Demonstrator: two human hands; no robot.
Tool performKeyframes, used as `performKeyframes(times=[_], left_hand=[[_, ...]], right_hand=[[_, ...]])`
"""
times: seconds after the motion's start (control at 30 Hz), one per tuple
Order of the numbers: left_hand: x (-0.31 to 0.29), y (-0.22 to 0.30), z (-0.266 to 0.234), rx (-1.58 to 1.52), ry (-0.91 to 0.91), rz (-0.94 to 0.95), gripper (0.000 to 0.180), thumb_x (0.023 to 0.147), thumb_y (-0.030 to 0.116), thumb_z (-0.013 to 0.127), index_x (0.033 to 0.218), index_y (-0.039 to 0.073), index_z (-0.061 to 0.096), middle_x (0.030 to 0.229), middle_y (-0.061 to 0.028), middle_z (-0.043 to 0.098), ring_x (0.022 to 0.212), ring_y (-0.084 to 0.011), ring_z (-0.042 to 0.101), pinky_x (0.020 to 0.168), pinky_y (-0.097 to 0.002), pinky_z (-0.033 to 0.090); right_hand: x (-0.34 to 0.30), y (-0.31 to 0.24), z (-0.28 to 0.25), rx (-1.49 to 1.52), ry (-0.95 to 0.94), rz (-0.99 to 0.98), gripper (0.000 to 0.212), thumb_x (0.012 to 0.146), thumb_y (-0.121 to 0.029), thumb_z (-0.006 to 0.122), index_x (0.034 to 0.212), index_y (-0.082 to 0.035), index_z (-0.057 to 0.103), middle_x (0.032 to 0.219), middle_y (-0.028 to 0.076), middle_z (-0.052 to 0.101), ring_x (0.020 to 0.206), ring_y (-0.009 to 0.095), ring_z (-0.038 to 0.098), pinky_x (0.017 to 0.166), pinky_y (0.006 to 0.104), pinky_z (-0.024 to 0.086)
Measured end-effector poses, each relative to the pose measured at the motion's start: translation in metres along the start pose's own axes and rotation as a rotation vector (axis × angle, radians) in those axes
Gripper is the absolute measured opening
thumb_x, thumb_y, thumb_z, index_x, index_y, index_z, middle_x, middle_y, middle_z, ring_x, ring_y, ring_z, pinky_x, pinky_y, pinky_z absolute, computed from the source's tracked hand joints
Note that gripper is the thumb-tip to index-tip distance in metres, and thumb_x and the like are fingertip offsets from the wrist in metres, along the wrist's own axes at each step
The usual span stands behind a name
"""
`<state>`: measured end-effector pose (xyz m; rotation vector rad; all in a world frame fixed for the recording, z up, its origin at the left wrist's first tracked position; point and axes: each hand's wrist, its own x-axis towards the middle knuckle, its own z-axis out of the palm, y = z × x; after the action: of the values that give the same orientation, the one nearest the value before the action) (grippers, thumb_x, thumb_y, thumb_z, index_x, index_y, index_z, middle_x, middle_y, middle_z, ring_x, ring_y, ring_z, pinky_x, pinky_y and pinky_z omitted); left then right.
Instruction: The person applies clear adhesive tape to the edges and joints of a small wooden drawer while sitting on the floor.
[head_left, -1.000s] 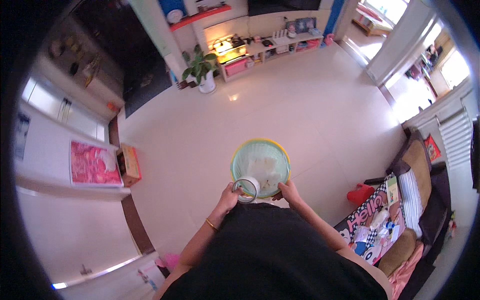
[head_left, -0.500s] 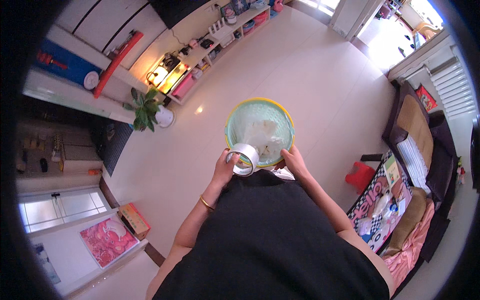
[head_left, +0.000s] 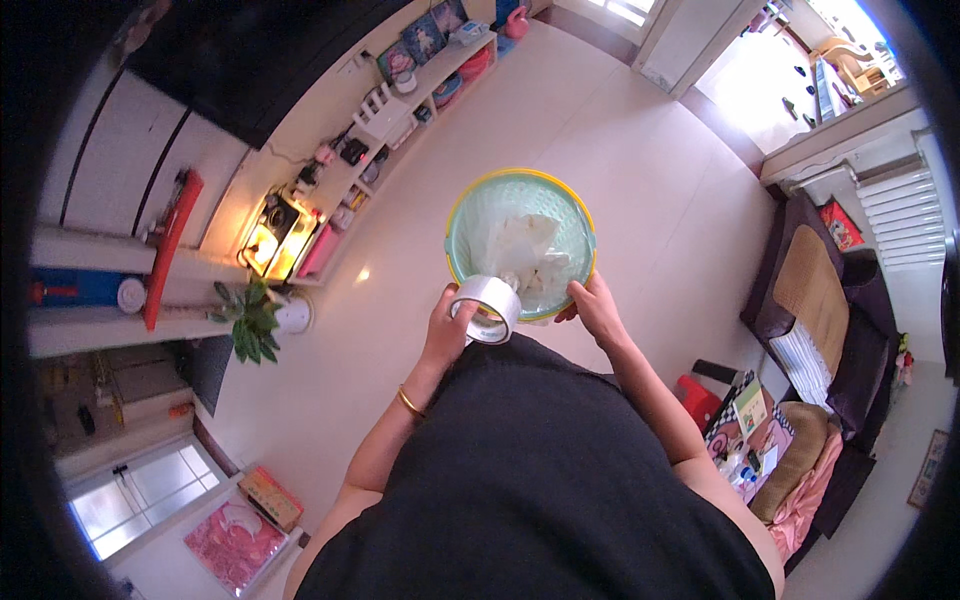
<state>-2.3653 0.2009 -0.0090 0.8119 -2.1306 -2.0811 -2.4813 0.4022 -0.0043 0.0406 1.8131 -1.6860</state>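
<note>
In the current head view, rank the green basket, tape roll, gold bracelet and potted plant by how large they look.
1. Green basket
2. Potted plant
3. Tape roll
4. Gold bracelet
Apparent size only; the plant stands farther away.

Home living room with sofa (head_left: 860, 350), potted plant (head_left: 250, 318)

Pale-green, yellow-rimmed basket (head_left: 520, 173), centre of frame, mouth up; clear film (head_left: 487, 226) and crumpled whitish scraps (head_left: 532, 240) inside. Silvery tape roll (head_left: 497, 290), tilted, hole showing, overlapping basket's lower-left edge in view.
</note>
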Motion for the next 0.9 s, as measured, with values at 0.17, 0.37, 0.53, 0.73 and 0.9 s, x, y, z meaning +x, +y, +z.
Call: performKeyframes(times=[0.17,0.37,0.53,0.73,0.9], left_hand=[[0.113,0.006,0.012,0.179,-0.125,0.142,0.022,0.087,0.018,0.052,0.099,0.0,0.05,0.084,-0.011,0.061,0.082,-0.0177,0.06,0.073,-0.03,0.046],[0.227,0.068,0.03,0.24,-0.269,0.176,0.025,0.087,0.02,0.052,0.1,-0.001,0.05,0.084,-0.0131,0.063,0.082,-0.021,0.062,0.073,-0.0314,0.047],[0.318,0.112,0.056,0.311,-0.352,0.239,0.023,0.087,0.019,0.053,0.098,-0.001,0.049,0.081,-0.0135,0.063,0.08,-0.0215,0.062,0.071,-0.0317,0.047],[0.438,0.145,0.11,0.227,-0.382,0.223,0.021,0.088,0.018,0.051,0.096,-0.001,0.05,0.081,-0.0124,0.063,0.078,-0.0205,0.062,0.069,-0.0315,0.046],[0.535,0.167,0.153,0.238,-0.378,0.251,0.021,0.089,0.019,0.052,0.096,-0.001,0.048,0.079,-0.0118,0.062,0.076,-0.0197,0.061,0.07,-0.0311,0.046]], right_hand=[[0.08,-0.039,-0.025,0.028,0.042,0.021,0.035,0.079,-0.005,0.04,0.112,0.007,0.04,0.075,0.014,0.06,0.05,0.019,0.06,0.046,0.0277,0.049],[0.166,-0.091,-0.052,0.135,0.118,0.051,0.036,0.078,-0.004,0.039,0.112,0.007,0.04,0.076,0.015,0.06,0.05,0.02,0.06,0.045,0.027,0.049],[0.237,-0.128,-0.081,0.152,0.175,0.016,0.033,0.077,-0.006,0.04,0.108,0.006,0.042,0.075,0.015,0.06,0.049,0.022,0.061,0.046,0.0282,0.05],[0.343,-0.173,-0.136,0.186,0.232,0.035,0.033,0.078,-0.005,0.041,0.109,0.007,0.042,0.074,0.014,0.059,0.048,0.02,0.059,0.043,0.0283,0.049],[0.434,-0.221,-0.183,0.111,0.267,0.0,0.03,0.078,-0.006,0.04,0.105,0.006,0.043,0.071,0.015,0.059,0.046,0.02,0.059,0.042,0.0282,0.048]])
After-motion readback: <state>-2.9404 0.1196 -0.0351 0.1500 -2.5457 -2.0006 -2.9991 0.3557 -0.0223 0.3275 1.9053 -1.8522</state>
